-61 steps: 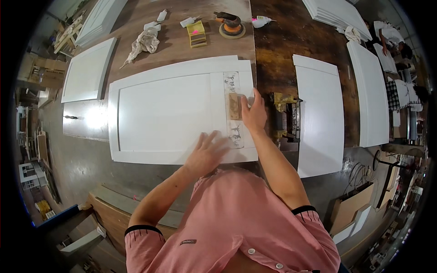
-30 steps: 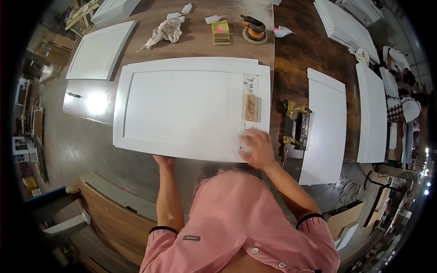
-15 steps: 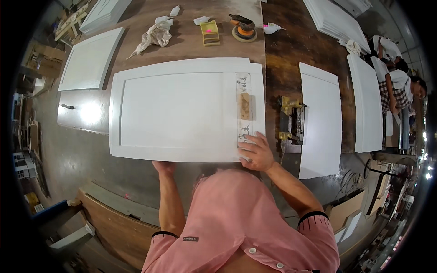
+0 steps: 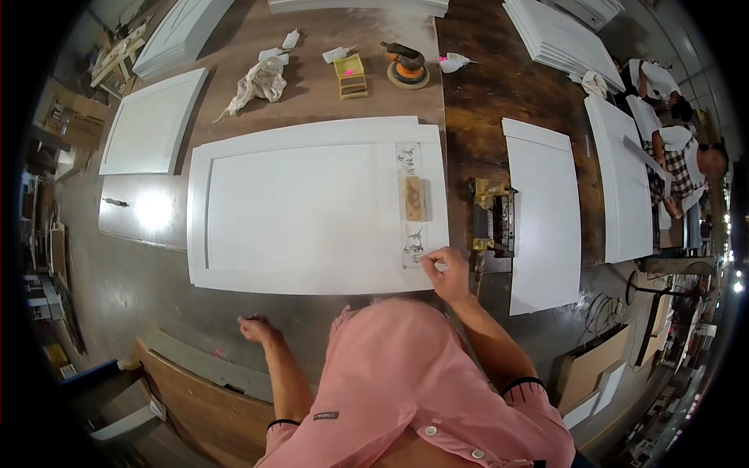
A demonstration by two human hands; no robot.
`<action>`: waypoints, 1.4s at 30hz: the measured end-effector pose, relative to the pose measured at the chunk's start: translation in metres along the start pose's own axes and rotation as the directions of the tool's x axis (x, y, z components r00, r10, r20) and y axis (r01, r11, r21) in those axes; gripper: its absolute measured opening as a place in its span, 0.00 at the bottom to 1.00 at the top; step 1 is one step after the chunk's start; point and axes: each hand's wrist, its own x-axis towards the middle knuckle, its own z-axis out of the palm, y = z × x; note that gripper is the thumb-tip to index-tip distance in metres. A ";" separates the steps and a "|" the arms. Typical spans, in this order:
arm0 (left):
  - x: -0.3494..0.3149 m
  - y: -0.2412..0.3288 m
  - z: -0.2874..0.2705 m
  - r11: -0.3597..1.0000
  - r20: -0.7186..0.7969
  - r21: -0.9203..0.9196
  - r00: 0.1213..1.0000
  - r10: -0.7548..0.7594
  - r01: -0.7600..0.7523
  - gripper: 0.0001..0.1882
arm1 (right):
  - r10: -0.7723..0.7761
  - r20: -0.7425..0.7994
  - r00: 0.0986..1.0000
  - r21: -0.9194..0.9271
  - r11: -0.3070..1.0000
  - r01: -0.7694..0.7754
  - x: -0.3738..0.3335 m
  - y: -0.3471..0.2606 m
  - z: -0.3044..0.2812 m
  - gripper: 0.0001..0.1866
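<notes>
Head view: where is the panel (image 4: 304, 210), and what are your hands doing?

"Flat on the bench (image 4: 312, 101), directly before me. My left hand (image 4: 259, 331) hangs off its near edge, fingers curled, contents impossible to tell. My right hand (image 4: 451, 276) is at the near right corner, fingers bent; whether they pinch or touch anything, I cannot tell."

How does it handle?

"Stiff, I judge, rather heavy, smooth enough to slip, its white edges easily chipped. Best held by opposite edges."

And in the way?

"A strip (image 4: 411, 236) bearing a wooden block (image 4: 413, 198) lies across its right end. A yellow-and-black tool (image 4: 491, 214) sits between panel and board (image 4: 542, 226); sander (image 4: 406, 69) and rag (image 4: 259, 82) lie beyond."
</notes>
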 end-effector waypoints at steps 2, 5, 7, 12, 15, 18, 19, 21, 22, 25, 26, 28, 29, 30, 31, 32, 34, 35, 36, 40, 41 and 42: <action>0.001 0.026 0.009 0.993 -0.003 0.028 0.993 0.116 -0.116 0.18 | 0.075 -0.022 0.997 -0.009 0.997 -0.075 0.003 -0.005 -0.005 0.03; 0.054 0.026 -0.001 0.873 0.118 0.098 0.876 0.467 -0.479 0.14 | 0.189 -0.073 0.979 0.053 0.981 -0.186 -0.002 0.000 -0.001 0.03; 0.022 0.039 0.034 0.852 0.332 -0.051 0.796 0.506 -0.521 0.12 | 0.212 -0.151 0.966 0.008 0.977 -0.213 -0.009 0.037 0.000 0.06; -0.134 0.072 0.129 0.637 0.873 -0.114 0.229 0.431 -0.762 0.28 | 0.043 -0.419 0.907 -0.322 0.927 -0.193 0.057 0.043 -0.043 0.15; -0.215 0.064 0.181 0.379 0.939 -0.310 -0.220 0.263 -0.872 0.33 | 0.299 -0.392 0.870 -0.564 0.669 -0.484 0.068 0.066 -0.055 0.34; -0.244 0.032 0.216 0.300 0.934 -0.354 -0.324 0.149 -0.886 0.36 | 0.537 -0.252 0.805 -0.387 0.706 -0.593 0.094 0.054 -0.058 0.49; -0.252 0.027 0.222 0.191 0.925 -0.378 -0.365 0.104 -0.906 0.37 | 0.574 -0.227 0.786 -0.421 0.670 -0.611 0.099 0.053 -0.056 0.52; -0.265 0.025 0.228 0.152 0.934 -0.357 -0.355 0.046 -0.922 0.39 | 0.559 -0.225 0.798 -0.417 0.685 -0.598 0.103 0.061 -0.059 0.53; -0.270 0.026 0.232 0.104 0.940 -0.338 -0.341 -0.018 -0.935 0.41 | 0.550 -0.219 0.806 -0.407 0.699 -0.588 0.103 0.070 -0.061 0.54; -0.262 0.021 0.233 0.110 0.934 -0.351 -0.355 -0.023 -0.930 0.43 | 0.600 -0.111 0.792 -0.272 0.748 -0.605 0.122 0.068 -0.087 0.58; -0.258 0.021 0.235 0.112 0.939 -0.339 -0.342 -0.015 -0.934 0.43 | 0.638 -0.031 0.769 -0.136 0.760 -0.636 0.131 0.063 -0.097 0.60; -0.254 0.021 0.232 0.154 0.946 -0.316 -0.324 -0.025 -0.936 0.43 | 0.699 0.151 0.699 0.136 0.685 -0.716 0.155 0.037 -0.112 0.48; -0.257 0.020 0.232 0.165 0.945 -0.318 -0.327 -0.025 -0.934 0.43 | 0.663 0.275 0.696 0.294 0.631 -0.718 0.162 0.028 -0.122 0.45; -0.256 0.019 0.233 0.185 0.940 -0.335 -0.341 0.002 -0.924 0.42 | 0.597 0.396 0.698 0.441 0.543 -0.715 0.168 0.024 -0.127 0.42; -0.255 0.020 0.234 0.203 0.935 -0.352 -0.354 0.031 -0.914 0.41 | 0.593 0.399 0.699 0.438 0.546 -0.714 0.178 0.015 -0.123 0.42; -0.255 0.020 0.234 0.203 0.937 -0.348 -0.348 0.035 -0.915 0.41 | 0.475 0.480 0.738 0.450 0.589 -0.672 0.188 0.006 -0.114 0.40; -0.258 0.025 0.236 0.198 0.937 -0.343 -0.350 0.002 -0.918 0.42 | 0.336 0.551 0.763 0.471 0.630 -0.618 0.214 -0.010 -0.091 0.38; -0.262 0.027 0.237 0.196 0.937 -0.344 -0.349 0.010 -0.918 0.42 | 0.368 0.597 0.713 0.325 0.702 -0.634 0.228 -0.019 -0.078 0.36; -0.263 0.031 0.236 0.182 0.940 -0.333 -0.341 -0.015 -0.925 0.42 | 0.403 0.637 0.657 0.174 0.755 -0.633 0.240 -0.027 -0.064 0.34; -0.261 0.033 0.237 0.181 0.947 -0.302 -0.316 -0.053 -0.936 0.46 | 0.410 0.702 0.582 -0.032 0.835 -0.549 0.276 -0.052 -0.028 0.33; -0.260 0.032 0.238 0.178 0.949 -0.299 -0.311 -0.047 -0.937 0.46 | 0.413 0.686 0.599 -0.026 0.836 -0.548 0.281 -0.052 -0.021 0.23; -0.260 0.033 0.238 0.170 0.947 -0.303 -0.316 -0.051 -0.938 0.46 | 0.419 0.670 0.613 -0.022 0.837 -0.547 0.286 -0.048 -0.015 0.18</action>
